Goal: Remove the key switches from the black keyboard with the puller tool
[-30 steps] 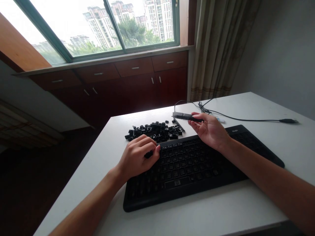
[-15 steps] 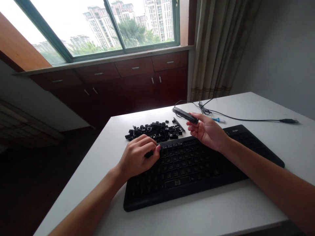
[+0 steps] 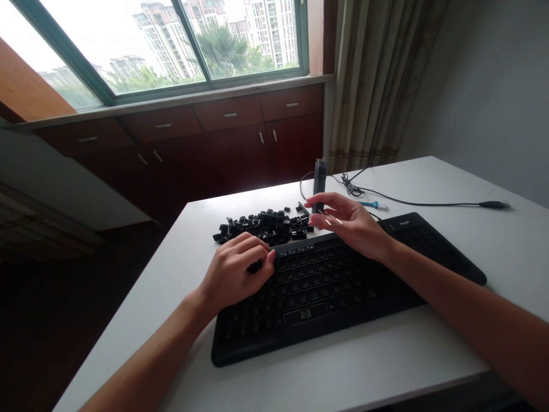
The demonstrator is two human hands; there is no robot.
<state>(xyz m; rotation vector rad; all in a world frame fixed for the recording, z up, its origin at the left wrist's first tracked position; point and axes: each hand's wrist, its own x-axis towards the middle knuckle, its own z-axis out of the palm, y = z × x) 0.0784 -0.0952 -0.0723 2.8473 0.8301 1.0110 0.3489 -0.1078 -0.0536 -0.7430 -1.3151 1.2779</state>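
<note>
A black keyboard [image 3: 306, 286] lies slanted on the table, most of its keycaps off and the key sockets bare. My left hand [image 3: 235, 264] rests on its upper left edge, fingers curled and thumb pressed in. Something dark shows between thumb and fingers, too hidden to name. Above the keyboard's back edge, my right hand [image 3: 349, 224] grips a long black bar-shaped piece [image 3: 319, 178] between thumb and fingers, holding it upright. Just behind the keyboard lies a heap of loose black keycaps [image 3: 274, 224], close to my left fingers.
A blue brush-like tool [image 3: 374, 205] lies behind my right hand. A black cable [image 3: 422, 202] runs across the back of the white table [image 3: 150, 274], bundled in the middle, with its plug [image 3: 493, 205] at the right. Wooden cabinets [image 3: 223, 149] stand beyond, under a window.
My right hand has turned the black bar from nearly level to upright and moved slightly left. My left hand keeps its place on the keyboard. The whole view has shifted a little.
</note>
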